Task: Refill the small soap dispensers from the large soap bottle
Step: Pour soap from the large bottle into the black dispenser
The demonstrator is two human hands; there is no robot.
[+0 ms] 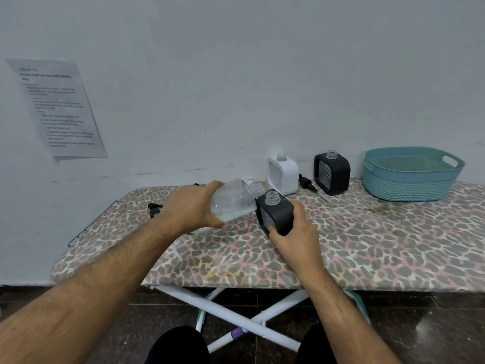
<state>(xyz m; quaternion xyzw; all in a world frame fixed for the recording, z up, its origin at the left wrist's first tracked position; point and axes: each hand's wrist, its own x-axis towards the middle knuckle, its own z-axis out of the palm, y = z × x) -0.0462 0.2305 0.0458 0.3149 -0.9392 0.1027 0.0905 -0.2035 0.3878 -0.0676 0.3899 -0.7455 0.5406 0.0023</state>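
Tipping the clear large soap bottle in the gripping left hand toward the open neck of the black dispenser on the ironing board, steadying it in the clasping right hand, aiming for a slow, centred pour.

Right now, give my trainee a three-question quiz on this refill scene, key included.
1. True or false: the large clear bottle stands upright.
2. Which hand grips the black dispenser being filled? A left hand B right hand
3. Fill in: besides that one, ___ dispensers wait by the wall, a white dispenser and a second black dispenser.

Key: 1 false, it is tipped; 2 B; 3 two.
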